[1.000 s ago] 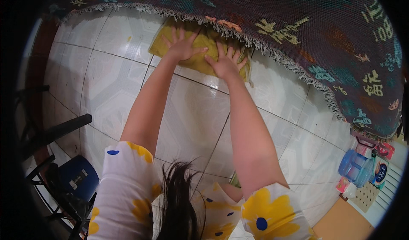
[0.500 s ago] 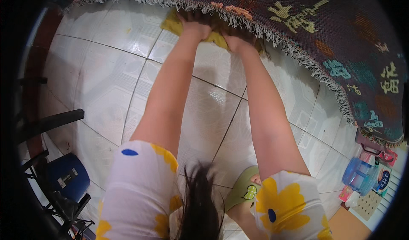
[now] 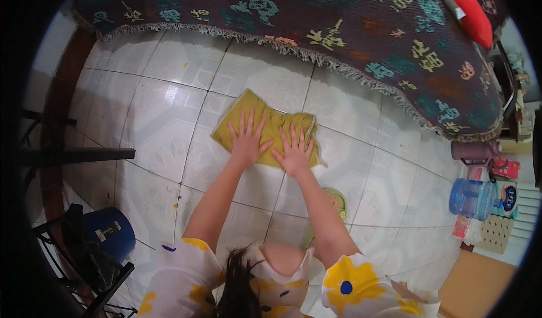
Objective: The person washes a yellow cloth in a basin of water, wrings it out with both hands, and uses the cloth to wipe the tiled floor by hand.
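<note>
A yellow-green cloth (image 3: 272,127) lies spread and slightly wrinkled on the white tiled floor (image 3: 271,191). My left hand (image 3: 247,142) presses flat on its left part, fingers spread apart. Over the right part, my right hand (image 3: 294,151) also rests flat with its fingers stretched out. Both palms face down and neither hand grips the cloth. A green slipper (image 3: 335,200) shows partly behind my right forearm.
A dark patterned cover (image 3: 339,41) with a fringe hangs along the far side, a red cushion (image 3: 471,19) on it. At left stand a blue bin (image 3: 110,233) and a black bar (image 3: 84,155). A clear blue water jug (image 3: 471,198) and a cardboard box (image 3: 477,281) are at right.
Both hands have drawn the cloth back toward me, out from beside the fringe of the cover. The view has shifted, and more of the cover and the red cushion now show.
</note>
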Tool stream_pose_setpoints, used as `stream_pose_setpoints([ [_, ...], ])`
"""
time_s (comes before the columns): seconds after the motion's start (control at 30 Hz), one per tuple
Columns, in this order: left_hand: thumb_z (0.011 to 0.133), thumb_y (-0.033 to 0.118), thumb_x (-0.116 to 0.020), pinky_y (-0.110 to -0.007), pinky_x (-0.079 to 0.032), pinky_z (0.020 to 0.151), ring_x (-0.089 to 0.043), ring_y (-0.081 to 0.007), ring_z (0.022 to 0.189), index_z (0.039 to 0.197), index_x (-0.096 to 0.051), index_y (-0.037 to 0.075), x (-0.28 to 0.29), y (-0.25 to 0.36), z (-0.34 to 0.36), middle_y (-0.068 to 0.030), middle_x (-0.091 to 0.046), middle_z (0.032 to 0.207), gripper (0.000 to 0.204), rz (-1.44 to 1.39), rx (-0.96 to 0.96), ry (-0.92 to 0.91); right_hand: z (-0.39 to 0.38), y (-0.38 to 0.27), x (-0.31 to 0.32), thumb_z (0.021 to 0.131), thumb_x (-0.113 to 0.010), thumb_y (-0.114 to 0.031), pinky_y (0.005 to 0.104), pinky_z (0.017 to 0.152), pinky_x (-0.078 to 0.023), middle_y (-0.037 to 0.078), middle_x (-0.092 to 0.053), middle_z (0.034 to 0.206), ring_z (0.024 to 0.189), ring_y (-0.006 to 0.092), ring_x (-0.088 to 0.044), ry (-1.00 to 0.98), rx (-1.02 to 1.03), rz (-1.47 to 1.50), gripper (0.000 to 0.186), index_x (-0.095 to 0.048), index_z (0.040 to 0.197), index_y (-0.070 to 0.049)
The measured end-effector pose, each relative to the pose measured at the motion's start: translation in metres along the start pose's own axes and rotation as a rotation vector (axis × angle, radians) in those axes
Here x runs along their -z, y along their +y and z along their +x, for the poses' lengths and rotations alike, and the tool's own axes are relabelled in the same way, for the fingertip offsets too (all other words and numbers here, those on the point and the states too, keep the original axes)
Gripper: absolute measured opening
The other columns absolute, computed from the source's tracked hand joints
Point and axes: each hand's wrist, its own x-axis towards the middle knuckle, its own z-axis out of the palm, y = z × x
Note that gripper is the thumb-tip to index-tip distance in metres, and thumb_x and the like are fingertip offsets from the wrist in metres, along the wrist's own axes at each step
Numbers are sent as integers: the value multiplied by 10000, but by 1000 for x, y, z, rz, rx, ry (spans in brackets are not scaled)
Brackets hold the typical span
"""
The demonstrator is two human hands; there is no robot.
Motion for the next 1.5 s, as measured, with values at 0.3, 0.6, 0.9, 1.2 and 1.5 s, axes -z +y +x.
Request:
stream_pose_setpoints([
  [0.3, 681, 595, -566, -671, -18, 967, -6, -358, 1344, 1407, -174, 240, 13, 20, -137, -129, -38, 1471, 899, -91, -156, -279, -162, -1, -66, 759, -465, -615, 665, 960, -91, 66, -62, 1477, 1346, 330, -36, 83, 59, -18, 761, -211, 1394, -282],
  [0.6, 643, 632, -578, -670, -10, 966, 1, -342, 1347, 1407, -175, 235, 11, 26, -129, -117, -33, 1473, 951, -128, -119, -361, -115, 14, -26, 730, -464, -657, 643, 991, -58, 38, -31, 1482, 1354, 298, 7, -303, 188, -171, 777, -217, 1384, -318],
  [0.9, 721, 638, -503, -682, -21, 955, 19, -370, 1339, 1415, -120, 175, -4, 45, -37, -122, 5, 1473, 918, -41, 111, -194, 18, 47, 39, 733, -461, -666, 586, 1024, -21, 11, -8, 1484, 1358, 276, 9, -301, 379, -219, 790, -188, 1391, -326],
  [1.2, 834, 550, -407, -661, -30, 974, 25, -357, 1343, 1418, -107, 144, -25, 78, -37, -108, 33, 1475, 772, 76, 205, 25, 14, 76, 25, 730, -439, -686, 567, 1038, -1, 9, -28, 1484, 1362, 253, -2, -59, 394, -111, 784, -169, 1388, -356],
  [1.5, 819, 562, -406, -689, -71, 944, 56, -418, 1324, 1412, -85, 77, -37, 223, -163, -200, 68, 1452, 830, 211, 101, -422, -168, 181, -9, 736, -495, -621, 601, 1016, -60, 31, -129, 1469, 1348, 257, -97, 6, 449, -54, 765, -228, 1384, -312],
])
